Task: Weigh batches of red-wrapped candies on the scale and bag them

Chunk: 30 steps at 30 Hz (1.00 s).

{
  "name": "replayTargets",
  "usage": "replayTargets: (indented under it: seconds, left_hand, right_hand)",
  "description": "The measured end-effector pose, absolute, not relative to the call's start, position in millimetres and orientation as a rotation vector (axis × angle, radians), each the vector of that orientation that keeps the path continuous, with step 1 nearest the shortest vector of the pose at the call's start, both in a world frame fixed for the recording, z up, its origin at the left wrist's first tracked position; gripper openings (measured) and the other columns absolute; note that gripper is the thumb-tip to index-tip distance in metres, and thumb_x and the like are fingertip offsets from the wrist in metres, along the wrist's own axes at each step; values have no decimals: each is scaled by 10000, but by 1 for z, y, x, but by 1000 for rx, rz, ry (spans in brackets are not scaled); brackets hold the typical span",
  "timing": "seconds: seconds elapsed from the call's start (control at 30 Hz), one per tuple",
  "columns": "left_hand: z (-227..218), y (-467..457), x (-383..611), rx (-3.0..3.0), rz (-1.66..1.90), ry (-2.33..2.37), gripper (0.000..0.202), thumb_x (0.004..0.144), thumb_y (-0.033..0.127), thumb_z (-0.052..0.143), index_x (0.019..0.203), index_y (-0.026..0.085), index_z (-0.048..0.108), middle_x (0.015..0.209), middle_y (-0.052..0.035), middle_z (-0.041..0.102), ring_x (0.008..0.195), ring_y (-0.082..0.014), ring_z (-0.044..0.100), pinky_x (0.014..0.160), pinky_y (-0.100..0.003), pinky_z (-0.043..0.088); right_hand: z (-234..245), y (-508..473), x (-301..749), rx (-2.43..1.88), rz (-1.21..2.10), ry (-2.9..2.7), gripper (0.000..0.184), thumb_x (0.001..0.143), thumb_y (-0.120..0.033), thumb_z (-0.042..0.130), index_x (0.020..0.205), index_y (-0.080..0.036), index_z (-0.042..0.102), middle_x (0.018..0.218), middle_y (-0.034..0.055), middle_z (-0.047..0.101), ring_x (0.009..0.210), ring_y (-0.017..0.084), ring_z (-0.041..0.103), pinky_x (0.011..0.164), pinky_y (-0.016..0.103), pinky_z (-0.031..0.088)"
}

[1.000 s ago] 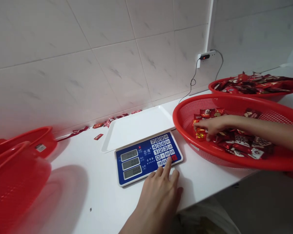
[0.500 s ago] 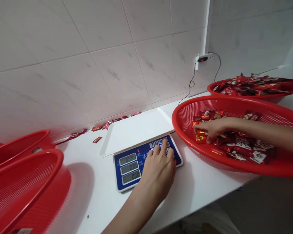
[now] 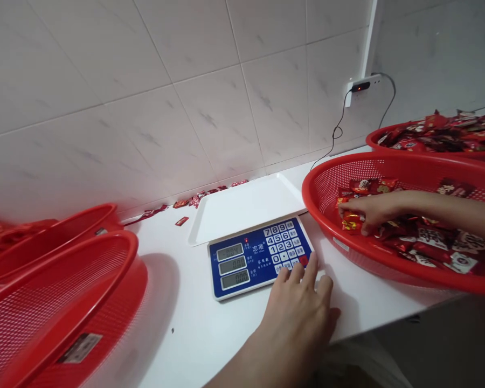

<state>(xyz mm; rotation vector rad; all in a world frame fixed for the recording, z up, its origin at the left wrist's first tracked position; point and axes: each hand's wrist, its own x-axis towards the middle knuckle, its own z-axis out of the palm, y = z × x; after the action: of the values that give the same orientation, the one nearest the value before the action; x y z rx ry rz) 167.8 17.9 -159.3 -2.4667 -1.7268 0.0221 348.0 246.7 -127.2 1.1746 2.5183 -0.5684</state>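
Note:
My left hand [image 3: 299,307] rests, fingers spread, at the front right edge of a blue-faced digital price scale [image 3: 258,264], with its fingertips just below the keypad. The scale's displays show low readings that are too small to read surely. A flat white tray [image 3: 242,207] sits on the scale. My right hand [image 3: 374,211] reaches into a red mesh basket [image 3: 388,160], its fingers closed on gold-and-red wrapped sweets [image 3: 351,222]. Several other wrapped sweets [image 3: 432,240] lie around it.
Behind, a second red basket [image 3: 375,141] is heaped with wrapped sweets. Stacked red baskets [image 3: 64,285] stand at the left. Loose sweets [image 3: 198,200] line the tiled wall. A wall socket [image 3: 361,86] trails a black cable. The white counter [image 3: 178,334] ends at the front.
My left hand has moved off the keypad, down to the scale's front edge. My right hand stays on the same sweets. The view has swung, shifting everything rightward.

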Motion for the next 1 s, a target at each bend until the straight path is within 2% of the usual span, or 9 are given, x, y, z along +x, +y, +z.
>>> replayTargets:
  seconds: [0.17,0.3,0.4,0.57,0.77,0.93,1.0]
  left_hand:
    - [-166,10,159,-2405,69,-1791,243,942,354,618,1089,165,656,1470,-180,546,1141,-336,640,865,-473,588]
    - [-168,11,153,-2364,39,-1773,184,930,275,599,1057,161,667,1423,-177,592,1077,-339,662,826,-485,600]
    - [-168,16,152,-2363,25,-1757,185,931,249,583,1069,151,658,1417,-179,595,1097,-337,655,834,-477,600]
    - [-161,25,155,-2385,17,-1809,224,954,225,545,1141,130,623,1408,-174,600,1136,-310,634,883,-448,584]
    - [-155,25,153,-2418,-18,-1947,226,978,241,522,1158,131,601,1434,-146,589,1174,-312,611,952,-488,558]
    - [-172,12,154,-2455,-373,-1768,167,996,261,507,1102,184,610,1450,-93,582,1142,-278,612,938,-447,548]
    - [-180,4,156,-2466,-476,-1617,151,1001,284,517,1094,208,609,1440,-54,595,1094,-255,622,901,-421,545]
  right_hand:
    - [-128,250,349,1183,-596,2480,1005,554,-280,682,1520,-197,416,1512,146,499,1376,404,461,1108,453,411]
    - [-124,252,347,1165,-597,2454,1020,551,-293,713,1520,-184,412,1514,146,493,1384,408,448,1127,474,389]
    - [-125,253,348,1145,-572,2459,1006,569,-291,698,1526,-178,406,1495,142,515,1370,401,464,1132,494,385]
    - [-129,256,351,1120,-558,2507,1027,573,-288,691,1551,-236,381,1513,118,504,1353,386,490,1102,493,425]
    - [-126,248,346,1161,-552,2460,1029,543,-272,652,1535,-183,390,1535,139,474,1398,386,447,1142,465,381]
    - [-125,245,345,1161,-584,2473,1049,540,-292,645,1534,-98,373,1582,199,387,1432,384,402,1164,417,347]
    - [-126,246,346,1162,-592,2474,1048,535,-291,645,1533,-113,378,1578,191,397,1428,385,407,1159,423,352]
